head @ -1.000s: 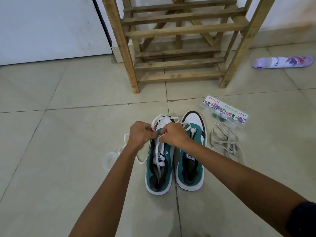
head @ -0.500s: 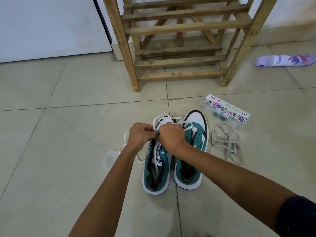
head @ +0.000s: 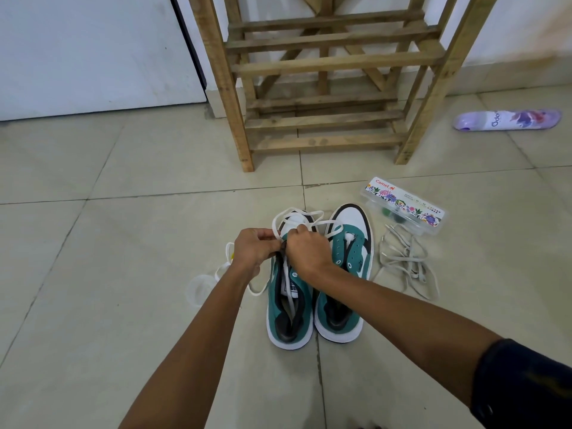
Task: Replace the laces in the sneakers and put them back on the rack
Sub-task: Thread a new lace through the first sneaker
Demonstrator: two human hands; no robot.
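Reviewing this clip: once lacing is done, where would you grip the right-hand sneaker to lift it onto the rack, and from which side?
Grip the right-hand sneaker at its heel collar, coming from above on the near side. The heel points toward the person and the opening gapes upward, so fingers could probably hook inside with the thumb behind the heel. The left sneaker lies close alongside, so a sideways pinch looks cramped.

Teal/white sneakers (head: 322,283) w/ white lace (head: 297,216), grey laces (head: 408,267), purple floral spray can (head: 507,119)

Home entryway: wooden shoe rack (head: 328,75), tiled floor (head: 123,274)
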